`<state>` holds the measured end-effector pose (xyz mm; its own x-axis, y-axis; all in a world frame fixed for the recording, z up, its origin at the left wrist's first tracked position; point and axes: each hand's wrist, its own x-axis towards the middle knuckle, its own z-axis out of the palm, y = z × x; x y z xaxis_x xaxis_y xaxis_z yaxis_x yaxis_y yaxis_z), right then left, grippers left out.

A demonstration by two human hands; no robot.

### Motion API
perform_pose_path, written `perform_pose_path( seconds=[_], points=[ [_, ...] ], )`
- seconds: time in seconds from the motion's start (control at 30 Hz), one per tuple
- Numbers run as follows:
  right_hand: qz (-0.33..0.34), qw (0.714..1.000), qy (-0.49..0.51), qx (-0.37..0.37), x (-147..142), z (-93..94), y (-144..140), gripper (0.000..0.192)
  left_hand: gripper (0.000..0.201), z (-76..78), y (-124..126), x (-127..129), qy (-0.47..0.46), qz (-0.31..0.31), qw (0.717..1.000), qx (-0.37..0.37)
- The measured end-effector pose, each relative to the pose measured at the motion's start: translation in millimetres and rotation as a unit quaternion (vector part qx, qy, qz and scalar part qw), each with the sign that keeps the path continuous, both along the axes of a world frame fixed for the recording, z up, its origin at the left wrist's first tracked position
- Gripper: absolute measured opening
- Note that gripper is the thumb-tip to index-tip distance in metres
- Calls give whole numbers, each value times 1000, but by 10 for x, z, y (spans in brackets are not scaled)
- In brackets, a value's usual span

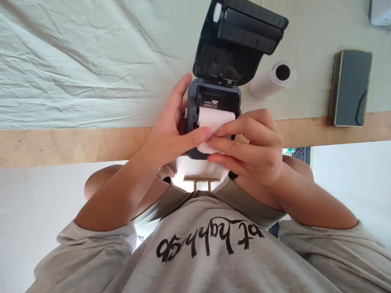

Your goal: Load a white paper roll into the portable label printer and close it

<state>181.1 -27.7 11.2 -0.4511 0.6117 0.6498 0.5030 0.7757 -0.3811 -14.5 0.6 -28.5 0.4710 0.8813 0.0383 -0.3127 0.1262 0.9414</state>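
Note:
A small dark portable thermal printer [191, 99] sits at the table's front edge, its hinged lid [229, 61] swung up and away from me. Inside its bay lies a white paper roll [216, 117]. My left hand [166, 136] grips the printer's left side, fingers partly hidden behind it, with the thumb pressed on the paper. From the right, my right hand [259, 142] pinches the paper near its front, beside the left thumb. The fingers cover the paper's loose end.
Right behind the printer, a second white roll [264, 83] with a dark core stands on the pale cloth [91, 61]. Farther right lies a phone-like dark slab [352, 87] by the wooden table edge [61, 144]. A white object [380, 12] is cut off at the top right corner.

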Motion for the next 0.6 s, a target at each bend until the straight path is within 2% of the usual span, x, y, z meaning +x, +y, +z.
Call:
perform_pose_path(
  seconds=[0.07,0.13,0.2,0.3,0.47,0.53,0.6],
  points=[
    [-10,999,30,-34,18,-19,-41,16,86,9,-4,4,1,16,999,28],
    [-53,991,87,-91,42,-52,-60,15,87,41,-9,8,22,18,999,25],
    [-85,971,144,-174,61,-103,-62,32,88,75,-11,12,40,11,999,25],
    [-79,947,166,-263,62,-187,-56,63,91,101,-7,22,47,-3,998,46],
    [-56,955,148,-252,63,-259,-45,71,80,92,-13,31,56,16,998,35],
    [-49,949,170,-259,88,-251,-30,77,84,80,-14,24,65,16,997,45],
    [-57,941,200,-267,120,-214,3,75,89,66,-9,16,72,16,996,57]
  ],
)
